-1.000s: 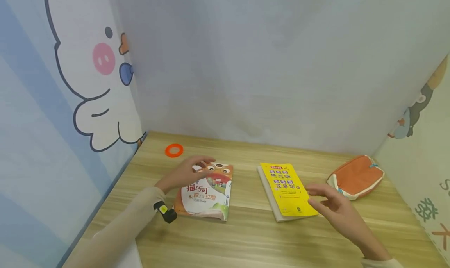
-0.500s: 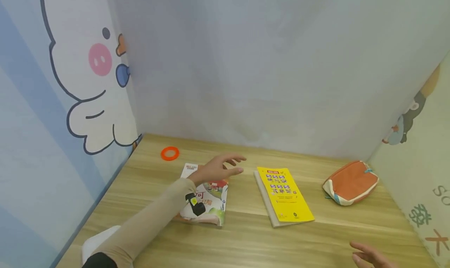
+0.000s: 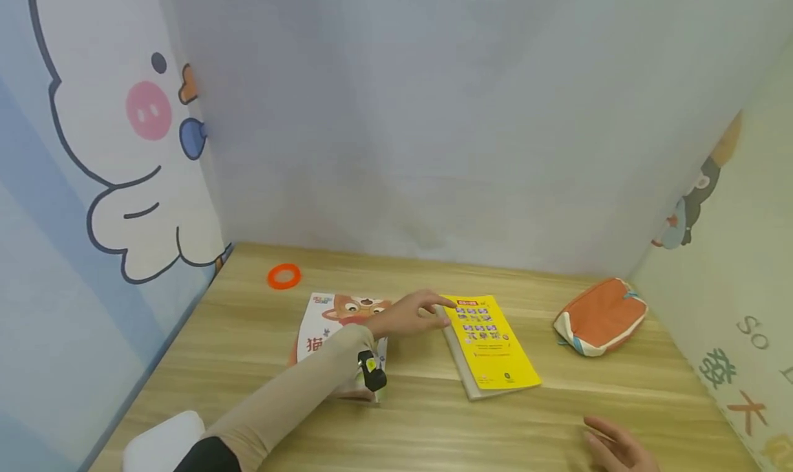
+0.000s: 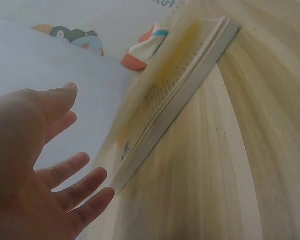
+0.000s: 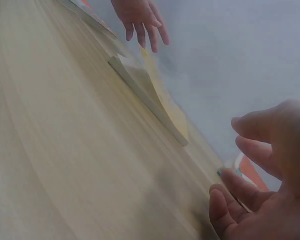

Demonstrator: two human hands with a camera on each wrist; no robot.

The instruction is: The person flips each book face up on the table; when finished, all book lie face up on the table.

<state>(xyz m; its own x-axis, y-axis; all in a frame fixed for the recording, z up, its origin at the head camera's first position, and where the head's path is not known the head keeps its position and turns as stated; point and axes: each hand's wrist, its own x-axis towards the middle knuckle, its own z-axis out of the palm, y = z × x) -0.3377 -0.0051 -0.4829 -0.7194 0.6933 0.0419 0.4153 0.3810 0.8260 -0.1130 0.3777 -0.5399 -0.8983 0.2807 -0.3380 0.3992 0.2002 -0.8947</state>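
Observation:
My left hand (image 3: 411,314) reaches over the picture book (image 3: 312,320) with the fox-like face and hides part of its cover. Its fingertips are at the upper left corner of a yellow-covered book (image 3: 495,351). In the left wrist view the fingers are spread and hold nothing; whether they touch the book I cannot tell. The yellow cover (image 5: 165,100) stands lifted from the pages in the right wrist view. Near the front right, my right hand (image 3: 619,448) is over the table with loosely bent fingers and holds nothing.
An orange and white pouch (image 3: 601,317) lies at the right. At the back left is an orange ring (image 3: 284,276). A white object (image 3: 164,441) sits by the left forearm. Curtains with cartoon prints enclose the wooden table (image 3: 427,434).
My left hand has moved right, from above the picture book to the yellow book's corner. My right hand has left the yellow book's right side and drawn back toward the front.

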